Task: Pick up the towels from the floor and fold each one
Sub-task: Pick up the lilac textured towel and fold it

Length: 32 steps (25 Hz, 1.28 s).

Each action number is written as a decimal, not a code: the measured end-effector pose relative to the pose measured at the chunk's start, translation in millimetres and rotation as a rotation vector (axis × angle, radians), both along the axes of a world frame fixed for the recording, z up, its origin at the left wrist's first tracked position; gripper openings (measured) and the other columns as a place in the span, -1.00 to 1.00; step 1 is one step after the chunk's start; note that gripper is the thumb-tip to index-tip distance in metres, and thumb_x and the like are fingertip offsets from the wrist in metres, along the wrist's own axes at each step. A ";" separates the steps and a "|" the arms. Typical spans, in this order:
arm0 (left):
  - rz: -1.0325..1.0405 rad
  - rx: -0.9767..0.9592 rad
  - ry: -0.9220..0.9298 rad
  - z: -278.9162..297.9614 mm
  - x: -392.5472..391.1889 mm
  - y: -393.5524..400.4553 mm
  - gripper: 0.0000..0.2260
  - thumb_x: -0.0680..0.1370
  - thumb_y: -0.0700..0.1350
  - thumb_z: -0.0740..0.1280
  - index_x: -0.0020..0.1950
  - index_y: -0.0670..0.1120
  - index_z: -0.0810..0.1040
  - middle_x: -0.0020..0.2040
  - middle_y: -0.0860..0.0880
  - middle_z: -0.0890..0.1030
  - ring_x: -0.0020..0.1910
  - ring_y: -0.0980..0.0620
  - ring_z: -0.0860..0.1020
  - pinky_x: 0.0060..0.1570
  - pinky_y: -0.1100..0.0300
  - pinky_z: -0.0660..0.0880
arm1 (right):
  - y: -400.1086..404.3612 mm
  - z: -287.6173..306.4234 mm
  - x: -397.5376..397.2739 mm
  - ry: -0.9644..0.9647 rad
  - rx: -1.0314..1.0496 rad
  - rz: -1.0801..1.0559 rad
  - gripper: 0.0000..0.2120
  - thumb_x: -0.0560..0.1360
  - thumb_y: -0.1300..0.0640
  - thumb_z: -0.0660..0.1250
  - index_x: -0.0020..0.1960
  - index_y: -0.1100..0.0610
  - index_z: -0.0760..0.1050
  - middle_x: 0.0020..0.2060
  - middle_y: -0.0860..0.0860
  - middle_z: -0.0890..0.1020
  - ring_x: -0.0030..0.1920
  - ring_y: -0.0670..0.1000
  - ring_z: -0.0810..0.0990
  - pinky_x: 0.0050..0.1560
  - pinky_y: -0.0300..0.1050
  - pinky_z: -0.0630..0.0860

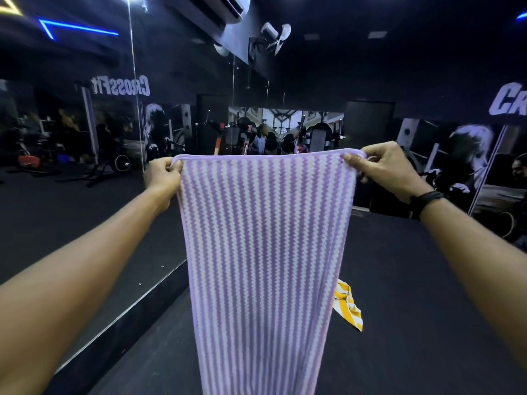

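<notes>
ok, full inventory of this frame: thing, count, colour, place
striped towel: 1, purple and white, held up at centre, hanging down out of frame
second towel: 1, yellow and white, crumpled on the floor, partly hidden behind the striped towel
floor: 1, dark, lower right
mirror wall: 1, left, reflecting gym gear and reversed lettering
wall fan: 1, white, top centre
air conditioner: 1, white, top edge
wall mural: 1, greyish, right wall
wristband: 1, black, right wrist
left hand: pinches the towel's top left corner
right hand: pinches the top right corner
</notes>
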<state>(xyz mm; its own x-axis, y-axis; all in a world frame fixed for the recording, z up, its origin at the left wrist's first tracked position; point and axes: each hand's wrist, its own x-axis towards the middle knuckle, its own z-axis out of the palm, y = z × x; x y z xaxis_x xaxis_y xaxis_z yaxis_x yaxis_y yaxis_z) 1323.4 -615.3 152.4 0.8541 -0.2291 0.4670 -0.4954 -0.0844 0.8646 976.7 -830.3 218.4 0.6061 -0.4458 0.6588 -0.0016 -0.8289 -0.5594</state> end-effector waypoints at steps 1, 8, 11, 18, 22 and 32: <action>0.003 0.014 0.004 -3.2 -2.6 -1.0 -0.81 0.59 -0.08 0.25 -0.15 -0.09 0.58 -0.21 -0.08 0.54 -0.19 0.02 0.42 -0.19 0.15 0.30 | -1.7 -2.6 -2.1 0.031 0.022 -0.006 -0.69 0.49 0.09 0.40 -0.12 0.39 0.59 -0.28 0.19 0.62 -0.46 -0.15 0.53 -0.45 -0.35 0.48; -0.078 0.098 -0.047 -17.6 -19.5 -12.4 -0.81 0.60 -0.08 0.26 -0.12 -0.12 0.59 -0.22 -0.07 0.57 -0.25 0.05 0.48 -0.29 0.25 0.38 | -17.3 -31.2 -19.6 0.061 0.135 -0.155 -0.84 0.41 0.32 0.47 -0.16 0.30 0.47 -0.21 0.35 0.64 -0.26 0.17 0.63 -0.30 -0.01 0.65; -0.111 0.101 -0.079 -16.1 -31.2 -21.9 -0.83 0.61 -0.10 0.25 -0.08 -0.12 0.58 -0.25 -0.06 0.55 -0.31 0.08 0.46 -0.49 0.37 0.35 | -20.3 -40.2 -28.6 0.034 0.139 -0.224 -0.84 0.41 0.32 0.47 -0.18 0.26 0.48 -0.24 0.30 0.65 -0.23 0.24 0.66 -0.25 0.11 0.66; -0.191 0.066 -0.126 -13.6 -41.9 -37.6 -0.83 0.60 -0.07 0.27 -0.01 -0.11 0.62 -0.11 -0.07 0.63 -0.11 0.00 0.56 -0.14 0.13 0.44 | -23.7 -45.1 -50.3 -0.041 0.139 -0.331 -0.84 0.41 0.31 0.48 -0.15 0.33 0.50 -0.25 0.31 0.65 -0.22 0.26 0.68 -0.27 0.22 0.63; -0.330 0.192 -0.072 -17.2 -46.4 -41.5 -0.82 0.59 -0.08 0.29 -0.05 -0.16 0.62 -0.15 -0.12 0.65 -0.14 -0.03 0.60 -0.08 0.01 0.59 | -25.9 -50.2 -56.4 0.008 0.179 -0.372 -0.87 0.40 0.34 0.48 -0.13 0.27 0.53 -0.25 0.30 0.65 -0.26 0.22 0.68 -0.31 0.09 0.65; -0.949 0.176 0.169 14.5 -90.2 -42.7 -0.16 0.01 0.31 0.59 0.18 -0.07 0.56 0.08 0.00 0.68 0.01 0.03 0.66 0.01 0.10 0.57 | -25.1 -20.5 -62.3 0.106 0.507 0.050 -0.30 0.13 -0.19 0.60 0.18 0.07 0.53 0.07 0.00 0.68 0.06 -0.01 0.66 0.02 0.00 0.62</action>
